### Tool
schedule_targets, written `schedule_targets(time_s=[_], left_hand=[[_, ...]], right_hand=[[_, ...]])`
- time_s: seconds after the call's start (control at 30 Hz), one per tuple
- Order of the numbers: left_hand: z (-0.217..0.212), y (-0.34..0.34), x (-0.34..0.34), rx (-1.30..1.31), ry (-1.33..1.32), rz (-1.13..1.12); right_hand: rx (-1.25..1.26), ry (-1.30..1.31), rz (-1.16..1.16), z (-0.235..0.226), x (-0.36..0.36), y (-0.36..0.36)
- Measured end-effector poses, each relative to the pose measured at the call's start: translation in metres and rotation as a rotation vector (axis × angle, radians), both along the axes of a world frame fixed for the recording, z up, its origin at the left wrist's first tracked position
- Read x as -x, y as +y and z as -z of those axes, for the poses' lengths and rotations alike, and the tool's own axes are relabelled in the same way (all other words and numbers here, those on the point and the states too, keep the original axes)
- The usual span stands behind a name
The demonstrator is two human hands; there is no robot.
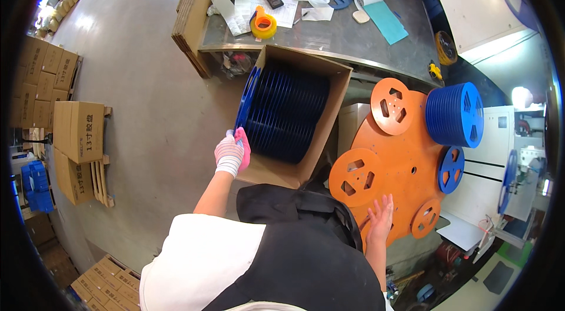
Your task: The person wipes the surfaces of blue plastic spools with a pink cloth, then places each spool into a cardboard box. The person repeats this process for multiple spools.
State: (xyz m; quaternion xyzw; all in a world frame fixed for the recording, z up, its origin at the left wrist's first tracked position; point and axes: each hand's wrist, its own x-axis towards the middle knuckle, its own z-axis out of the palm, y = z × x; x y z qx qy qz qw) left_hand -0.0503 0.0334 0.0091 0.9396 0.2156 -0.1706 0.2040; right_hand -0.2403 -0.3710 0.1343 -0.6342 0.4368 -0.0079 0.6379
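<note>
My left hand (231,153), in a striped glove with a pink palm, is closed at the lower left rim of a blue plastic reel (249,96). That reel stands at the left side of an open cardboard box (337,102), overlapping its wall. Inside the box, a row of dark blue reels (285,111) stands on edge, packed side by side. My right hand (381,218) is bare, its fingers spread with nothing in them. It hovers over the near edge of an orange turntable (406,175), close to an orange slotted disc (355,177).
Another orange disc (390,106), a blue reel stack (453,114) and a single blue disc (451,170) sit around the turntable. Beyond the box, a metal workbench (329,34) carries a tape dispenser (263,24), papers and gloves. Stacked cartons (82,131) stand on pallets at left.
</note>
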Motion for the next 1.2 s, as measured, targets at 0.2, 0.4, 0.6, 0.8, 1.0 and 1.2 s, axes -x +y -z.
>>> schedule_targets(time_s=[0.2, 0.4, 0.6, 0.8, 1.0, 1.2], left_hand=[[0.001, -0.013, -0.03, -0.043, -0.003, -0.067], [0.014, -0.026, -0.06, -0.007, 0.121, -0.154], [0.05, -0.028, -0.076, 0.295, 0.084, -0.259], [0.067, -0.04, -0.062, 0.086, 0.132, -0.188], [0.112, -0.004, 0.083, 0.152, 0.293, -0.254], [0.158, 0.069, 0.18, 0.63, 0.302, -0.698]], right_hand=[[0.013, 0.028, 0.016, 0.0, 0.006, 0.007], [0.036, 0.058, 0.032, -0.002, 0.019, 0.014], [0.026, 0.099, 0.058, 0.004, 0.041, 0.014], [0.03, 0.145, 0.027, -0.003, 0.04, 0.013], [0.016, 0.117, -0.067, 0.003, 0.022, 0.015], [-0.102, 0.066, -0.219, 0.021, -0.003, 0.031]])
